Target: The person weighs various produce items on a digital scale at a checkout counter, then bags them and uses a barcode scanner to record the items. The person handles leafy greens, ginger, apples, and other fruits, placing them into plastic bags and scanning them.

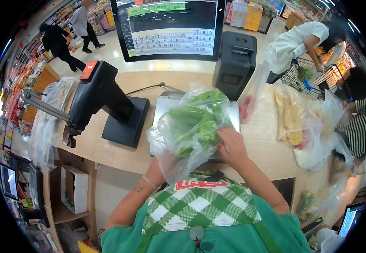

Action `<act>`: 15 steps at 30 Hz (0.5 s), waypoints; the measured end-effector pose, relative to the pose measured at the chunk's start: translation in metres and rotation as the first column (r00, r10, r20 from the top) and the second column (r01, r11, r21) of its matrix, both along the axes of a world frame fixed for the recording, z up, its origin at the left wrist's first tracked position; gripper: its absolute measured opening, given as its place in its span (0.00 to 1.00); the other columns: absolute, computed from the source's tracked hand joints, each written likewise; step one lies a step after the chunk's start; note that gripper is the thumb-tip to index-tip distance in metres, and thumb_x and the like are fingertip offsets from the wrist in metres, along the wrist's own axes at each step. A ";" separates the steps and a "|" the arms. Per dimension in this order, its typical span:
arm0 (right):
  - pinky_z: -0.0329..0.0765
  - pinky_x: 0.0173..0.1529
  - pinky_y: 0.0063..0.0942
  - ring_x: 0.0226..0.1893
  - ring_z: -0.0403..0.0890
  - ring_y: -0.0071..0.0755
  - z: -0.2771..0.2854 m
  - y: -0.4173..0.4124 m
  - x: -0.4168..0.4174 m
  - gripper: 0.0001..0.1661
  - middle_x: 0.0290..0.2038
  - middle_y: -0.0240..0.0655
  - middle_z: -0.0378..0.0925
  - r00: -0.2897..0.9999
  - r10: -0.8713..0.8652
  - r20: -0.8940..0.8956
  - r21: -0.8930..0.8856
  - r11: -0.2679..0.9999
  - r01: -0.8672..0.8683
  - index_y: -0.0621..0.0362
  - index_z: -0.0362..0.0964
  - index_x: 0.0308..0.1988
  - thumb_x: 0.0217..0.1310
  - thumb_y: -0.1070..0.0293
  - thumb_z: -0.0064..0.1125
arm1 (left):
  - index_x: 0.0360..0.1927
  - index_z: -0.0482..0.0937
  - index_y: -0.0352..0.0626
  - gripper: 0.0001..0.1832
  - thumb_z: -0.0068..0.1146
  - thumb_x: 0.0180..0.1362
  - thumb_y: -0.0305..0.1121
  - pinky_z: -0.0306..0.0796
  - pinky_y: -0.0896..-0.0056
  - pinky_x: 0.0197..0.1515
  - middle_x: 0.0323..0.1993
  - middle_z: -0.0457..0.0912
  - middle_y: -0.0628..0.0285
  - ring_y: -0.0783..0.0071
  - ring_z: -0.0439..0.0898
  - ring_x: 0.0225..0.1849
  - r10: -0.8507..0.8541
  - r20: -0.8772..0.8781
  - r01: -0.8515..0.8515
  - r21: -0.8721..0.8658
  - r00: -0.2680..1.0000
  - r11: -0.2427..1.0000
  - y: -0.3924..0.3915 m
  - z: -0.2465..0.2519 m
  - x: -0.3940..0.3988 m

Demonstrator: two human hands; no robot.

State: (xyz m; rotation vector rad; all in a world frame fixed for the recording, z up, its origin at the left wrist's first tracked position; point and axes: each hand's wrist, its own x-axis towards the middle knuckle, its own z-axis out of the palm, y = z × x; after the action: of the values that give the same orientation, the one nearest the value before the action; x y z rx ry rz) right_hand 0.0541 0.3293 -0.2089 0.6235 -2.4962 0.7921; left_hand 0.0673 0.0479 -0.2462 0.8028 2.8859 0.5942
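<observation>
A clear plastic bag of long green vegetables, likely peppers, lies on a weighing scale with a silvery metal plate. My right hand is at the bag's right side, its fingers curled against the plastic. At the near left corner, my left hand is partly covered by the bag's loose film. Blur and plastic obscure its fingers. Behind the scale stands a touchscreen monitor showing a keyboard and number pad. A black box-shaped device, probably a label printer, stands beside the monitor.
On the wooden counter, a black device with a metal arm stands left. Plastic bags hang over the left edge. Filled plastic bags lie right. Beyond, a person leans over a shopping cart; others walk at upper left.
</observation>
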 end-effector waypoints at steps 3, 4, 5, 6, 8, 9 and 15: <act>0.67 0.54 0.41 0.48 0.73 0.50 0.003 0.018 0.022 0.21 0.45 0.45 0.75 0.988 -0.151 -0.009 -0.078 0.986 0.150 0.63 0.71 0.45 0.46 0.78 0.57 | 0.31 0.78 0.39 0.09 0.55 0.49 0.33 0.69 0.58 0.40 0.31 0.79 0.54 0.55 0.76 0.36 0.077 -0.119 -0.063 0.116 0.990 0.991 -0.046 0.017 -0.006; 0.69 0.53 0.41 0.47 0.74 0.51 -0.001 0.025 0.027 0.20 0.44 0.46 0.75 0.984 -0.178 -0.025 -0.090 0.980 0.175 0.64 0.71 0.44 0.47 0.79 0.56 | 0.30 0.78 0.39 0.07 0.55 0.49 0.30 0.69 0.58 0.39 0.31 0.79 0.54 0.56 0.76 0.36 0.128 -0.195 -0.090 0.195 0.972 0.977 -0.059 0.025 -0.017; 0.70 0.51 0.41 0.45 0.74 0.52 -0.002 0.028 0.031 0.19 0.42 0.47 0.75 0.977 -0.208 -0.036 -0.104 0.974 0.203 0.65 0.71 0.43 0.47 0.81 0.55 | 0.29 0.77 0.38 0.05 0.55 0.49 0.28 0.69 0.57 0.39 0.30 0.78 0.55 0.56 0.76 0.36 0.183 -0.264 -0.109 0.272 0.947 0.956 -0.070 0.036 -0.028; 0.71 0.50 0.41 0.44 0.75 0.53 0.000 0.030 0.036 0.18 0.41 0.47 0.75 0.970 -0.238 -0.043 -0.119 0.966 0.232 0.65 0.71 0.42 0.47 0.82 0.54 | 0.28 0.77 0.38 0.03 0.57 0.48 0.25 0.69 0.58 0.41 0.31 0.78 0.53 0.55 0.76 0.37 0.251 -0.260 -0.139 0.383 0.933 0.913 -0.072 0.053 -0.044; 0.72 0.46 0.39 0.40 0.75 0.52 0.004 0.027 0.043 0.16 0.39 0.48 0.75 0.962 -0.271 -0.020 -0.139 0.954 0.266 0.66 0.71 0.41 0.48 0.84 0.52 | 0.31 0.78 0.37 0.04 0.57 0.50 0.24 0.69 0.63 0.45 0.34 0.78 0.53 0.55 0.76 0.41 0.313 -0.383 -0.099 0.485 0.869 0.869 -0.069 0.083 -0.079; 0.73 0.45 0.38 0.39 0.76 0.51 0.005 0.023 0.045 0.15 0.38 0.48 0.75 0.965 -0.261 -0.025 -0.149 0.956 0.255 0.67 0.71 0.41 0.48 0.84 0.52 | 0.30 0.78 0.37 0.05 0.58 0.49 0.26 0.69 0.60 0.46 0.36 0.78 0.52 0.54 0.76 0.42 0.298 -0.446 -0.046 0.494 0.844 0.868 -0.066 0.100 -0.099; 0.75 0.34 0.30 0.29 0.78 0.44 0.010 0.009 0.063 0.13 0.31 0.45 0.75 0.965 -0.212 0.154 -0.292 0.923 0.249 0.66 0.71 0.38 0.49 0.86 0.50 | 0.30 0.77 0.38 0.06 0.59 0.52 0.30 0.60 0.58 0.60 0.55 0.70 0.45 0.48 0.66 0.59 0.281 -0.646 0.024 0.420 0.709 0.907 -0.055 0.161 -0.214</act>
State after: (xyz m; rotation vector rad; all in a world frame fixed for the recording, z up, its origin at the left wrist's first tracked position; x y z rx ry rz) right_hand 0.1168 0.3378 -0.1988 0.1717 -2.4171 1.1245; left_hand -0.1469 -0.0069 -0.0852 1.0667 3.5952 1.1542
